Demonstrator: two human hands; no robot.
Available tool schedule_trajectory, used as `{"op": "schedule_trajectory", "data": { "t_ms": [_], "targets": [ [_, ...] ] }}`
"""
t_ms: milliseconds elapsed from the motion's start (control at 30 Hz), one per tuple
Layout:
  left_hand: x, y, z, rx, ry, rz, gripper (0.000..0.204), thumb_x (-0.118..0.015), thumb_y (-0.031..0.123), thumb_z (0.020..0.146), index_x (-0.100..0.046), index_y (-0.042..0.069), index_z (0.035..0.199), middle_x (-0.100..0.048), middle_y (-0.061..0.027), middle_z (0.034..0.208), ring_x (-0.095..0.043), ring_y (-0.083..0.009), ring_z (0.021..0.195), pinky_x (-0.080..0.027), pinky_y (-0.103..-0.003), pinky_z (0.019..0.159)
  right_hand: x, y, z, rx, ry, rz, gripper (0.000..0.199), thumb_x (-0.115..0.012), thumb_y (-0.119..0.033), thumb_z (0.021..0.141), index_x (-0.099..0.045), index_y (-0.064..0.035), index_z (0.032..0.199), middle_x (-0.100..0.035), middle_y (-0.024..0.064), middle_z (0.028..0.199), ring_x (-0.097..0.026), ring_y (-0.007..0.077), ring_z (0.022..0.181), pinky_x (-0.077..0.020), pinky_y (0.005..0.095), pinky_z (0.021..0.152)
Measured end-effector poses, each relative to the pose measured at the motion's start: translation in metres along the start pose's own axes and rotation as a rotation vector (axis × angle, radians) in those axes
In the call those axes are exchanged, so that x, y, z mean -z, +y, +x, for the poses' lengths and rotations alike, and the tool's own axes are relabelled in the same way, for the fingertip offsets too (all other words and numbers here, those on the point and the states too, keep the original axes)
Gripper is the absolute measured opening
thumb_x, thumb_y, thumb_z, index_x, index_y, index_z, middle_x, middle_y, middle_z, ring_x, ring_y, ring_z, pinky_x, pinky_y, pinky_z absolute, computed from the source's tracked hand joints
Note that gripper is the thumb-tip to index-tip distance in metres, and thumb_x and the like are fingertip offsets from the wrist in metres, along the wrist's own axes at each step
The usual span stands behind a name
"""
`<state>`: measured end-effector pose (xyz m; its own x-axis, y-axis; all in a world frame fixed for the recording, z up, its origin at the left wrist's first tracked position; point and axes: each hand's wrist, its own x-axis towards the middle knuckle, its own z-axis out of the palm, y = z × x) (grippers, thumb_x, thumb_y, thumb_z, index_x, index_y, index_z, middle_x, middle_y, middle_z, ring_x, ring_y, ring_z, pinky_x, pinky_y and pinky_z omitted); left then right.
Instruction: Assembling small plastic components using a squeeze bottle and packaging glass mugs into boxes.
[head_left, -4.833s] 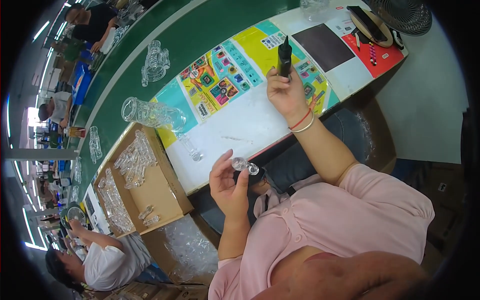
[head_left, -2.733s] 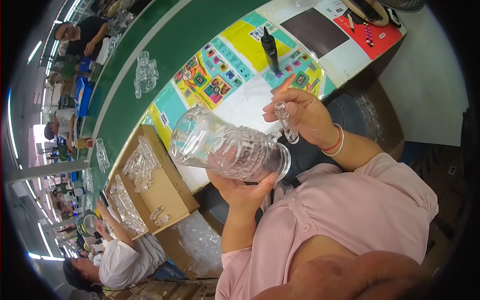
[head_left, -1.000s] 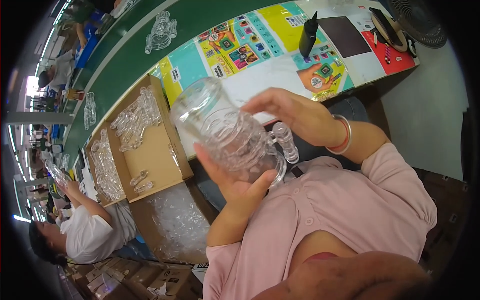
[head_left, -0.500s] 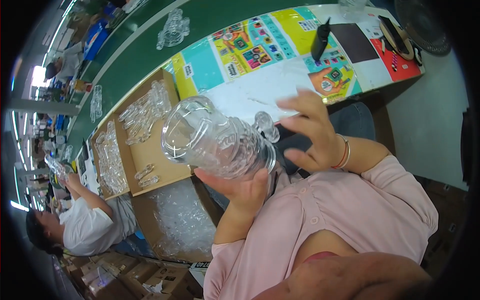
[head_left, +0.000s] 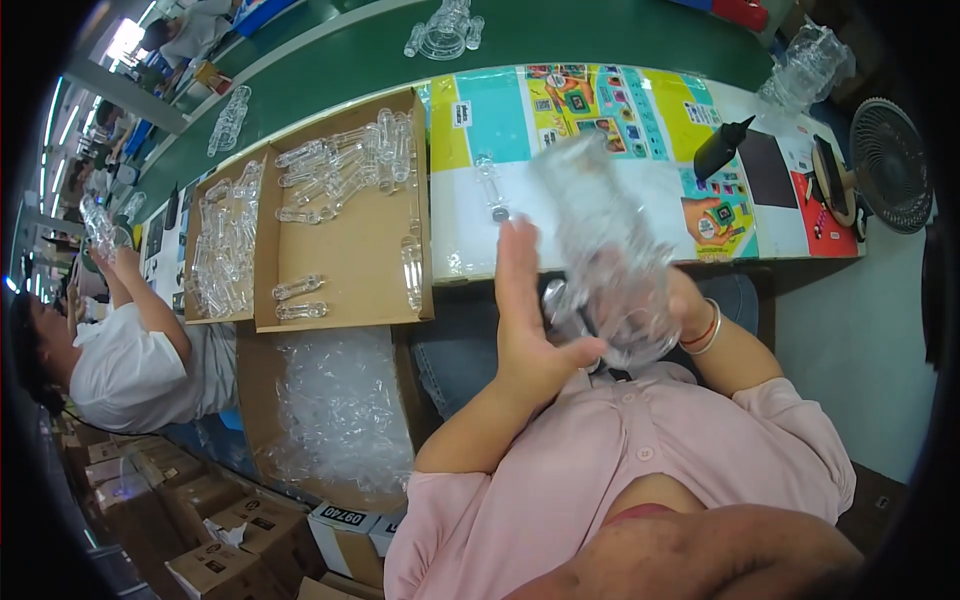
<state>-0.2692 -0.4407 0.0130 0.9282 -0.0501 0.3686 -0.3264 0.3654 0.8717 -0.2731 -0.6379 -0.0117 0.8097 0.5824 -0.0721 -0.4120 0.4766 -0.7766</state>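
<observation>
A large clear plastic vessel point(head_left: 615, 235), ribbed and with small side tubes, is tilted before my chest, smeared by motion. Its lower right side rests in my right hand point(head_left: 688, 305), whose fingers curl round it and are partly hidden behind the clear wall. My left hand point(head_left: 530, 320) is open, fingers stretched upward and thumb pointing to the vessel's base. Whether that thumb touches the vessel, I cannot tell. Beyond my left fingertips, a small clear tube point(head_left: 487, 180) with a dark end lies on the white part of the tabletop point(head_left: 460, 215).
Left of me, a divided cardboard tray point(head_left: 345, 255) holds several clear tubes, above a carton of crumpled clear film point(head_left: 345, 410). A black squeeze bottle point(head_left: 722, 150), a bagged clear vessel point(head_left: 808, 70) and a fan point(head_left: 885, 165) are at right. A white-shirted co-worker point(head_left: 130, 350) sits left.
The vessel has gone from my left hand to my right and shifted rightward. My left hand has let go from beneath it and straightened. The whole view has also turned.
</observation>
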Motion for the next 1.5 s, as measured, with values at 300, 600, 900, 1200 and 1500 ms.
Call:
{"op": "schedule_trajectory", "data": {
  "t_ms": [300,600,900,1200,1500],
  "targets": [
    [0.062,0.023,-0.031,0.142,0.323,-0.342,0.085,-0.077,0.019,0.070,-0.025,-0.002,0.134,-0.042,-0.0174,0.127,-0.042,-0.0271,0.119,-0.035,-0.040,0.099,-0.009,-0.047,0.138,0.071,0.271,-1.366,0.054,-0.055,-0.042,0.084,-0.049,0.0014,0.115,-0.060,0.0129,0.092,-0.060,0.0224,0.077,-0.0477,0.0322,0.073],
    [0.070,0.033,-0.028,0.079,0.326,-0.212,0.075,-0.074,0.018,0.073,-0.030,-0.004,0.131,-0.046,-0.0144,0.122,-0.047,-0.0225,0.111,-0.038,-0.035,0.095,0.020,-0.003,0.188,0.370,0.317,-1.574,0.048,-0.055,-0.014,0.076,-0.041,-0.0035,0.121,-0.054,0.0173,0.098,-0.056,0.0293,0.086,-0.0454,0.0358,0.076],
    [0.051,0.025,-0.019,0.221,0.154,-0.269,0.074,-0.073,0.020,0.074,-0.031,-0.005,0.131,-0.050,-0.0165,0.119,-0.049,-0.0236,0.110,-0.039,-0.035,0.094,-0.048,-0.025,0.064,-0.030,0.164,-0.280,0.042,-0.047,-0.025,0.092,-0.040,-0.0036,0.126,-0.049,0.0028,0.091,-0.047,0.0074,0.066,-0.0411,0.0203,0.061],
    [0.021,0.025,-0.021,0.253,0.063,-0.156,0.075,-0.073,0.016,0.073,-0.031,-0.005,0.131,-0.050,-0.0170,0.119,-0.051,-0.0223,0.108,-0.040,-0.033,0.092,-0.051,-0.024,0.022,0.160,0.185,-0.500,0.047,-0.031,-0.034,0.097,-0.038,-0.0012,0.130,-0.048,0.0023,0.097,-0.048,0.0065,0.077,-0.0414,0.0203,0.067],
    [0.016,0.025,-0.027,0.236,-0.020,-0.042,0.075,-0.075,0.016,0.071,-0.032,-0.006,0.129,-0.050,-0.0162,0.118,-0.054,-0.0214,0.104,-0.043,-0.032,0.088,-0.053,-0.020,0.006,0.285,0.250,-0.675,0.037,-0.037,-0.023,0.096,-0.044,-0.0029,0.127,-0.055,0.0059,0.108,-0.051,0.0089,0.082,-0.0435,0.0220,0.072]
  ]
}}
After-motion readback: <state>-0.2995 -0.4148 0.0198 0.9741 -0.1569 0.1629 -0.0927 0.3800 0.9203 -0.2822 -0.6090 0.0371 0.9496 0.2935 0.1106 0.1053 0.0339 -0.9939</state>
